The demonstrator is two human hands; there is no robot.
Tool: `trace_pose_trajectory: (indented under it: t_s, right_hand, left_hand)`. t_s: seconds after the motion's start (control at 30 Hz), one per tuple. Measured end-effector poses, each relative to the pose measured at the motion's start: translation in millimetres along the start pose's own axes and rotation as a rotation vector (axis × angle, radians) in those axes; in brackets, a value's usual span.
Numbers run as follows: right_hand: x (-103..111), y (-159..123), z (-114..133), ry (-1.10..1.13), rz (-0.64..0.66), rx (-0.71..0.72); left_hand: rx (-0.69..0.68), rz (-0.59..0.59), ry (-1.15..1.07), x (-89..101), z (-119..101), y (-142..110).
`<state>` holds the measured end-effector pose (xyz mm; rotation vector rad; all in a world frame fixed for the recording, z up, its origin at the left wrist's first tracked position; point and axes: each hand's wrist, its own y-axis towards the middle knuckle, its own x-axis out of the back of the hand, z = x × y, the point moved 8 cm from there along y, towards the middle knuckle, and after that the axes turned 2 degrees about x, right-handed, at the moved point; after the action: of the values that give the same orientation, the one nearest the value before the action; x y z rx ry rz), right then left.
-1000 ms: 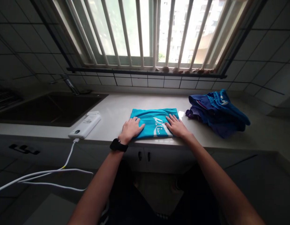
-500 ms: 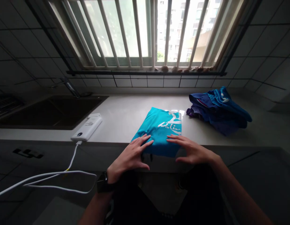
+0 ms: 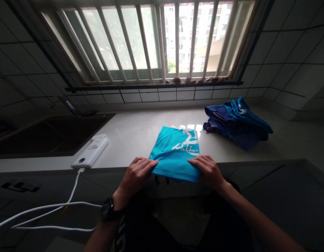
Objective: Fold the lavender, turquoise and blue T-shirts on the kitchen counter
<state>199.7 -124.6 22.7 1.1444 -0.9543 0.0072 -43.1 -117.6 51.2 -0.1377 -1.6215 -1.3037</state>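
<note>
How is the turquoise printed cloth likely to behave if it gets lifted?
The turquoise cloth is probably floppy: soft creases show near the left hand. It looks fairly flat, so likely light for its size. With the left and right hand gripping only its near part, the far end would probably sag.

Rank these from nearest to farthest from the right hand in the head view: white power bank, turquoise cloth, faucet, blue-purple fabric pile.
From the right hand:
1. Turquoise cloth: held at its near right edge.
2. Blue-purple fabric pile: farther back, to the right.
3. White power bank: left, near the front edge of the counter.
4. Faucet: far left, at the back.
</note>
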Motion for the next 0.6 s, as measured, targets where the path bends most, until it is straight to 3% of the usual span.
trace_pose_trajectory:
  t_s: [0.1,0.17,0.23,0.33,0.4,0.5,0.6]
  right_hand:
    - [12,25,-30,0.127,0.012,-0.293]
    - [13,39,-56,0.137,0.029,-0.520]
    - [12,50,-76,0.082,0.007,-0.660]
    - [6,62,-81,-0.027,-0.028,-0.641]
    - [-5,61,-72,-0.048,0.011,-0.559]
    - [-35,45,-58,-0.050,0.203,-0.516]
    - [-59,26,-53,-0.115,0.352,-0.545]
  left_hand:
    - [0.193,0.076,-0.005,14.7,22,39]
    - [0.347,0.128,0.051,12.7,41,69]
    - [0.464,0.103,0.130,6.5,53,94]
    - [0.480,0.132,0.130,-24.8,51,111]
    - [0.455,0.242,0.057,-58.0,43,105]
    - [0.471,0.417,-0.034,-102.0,36,82]
    - [0.507,0.457,-0.071,-119.7,39,67]
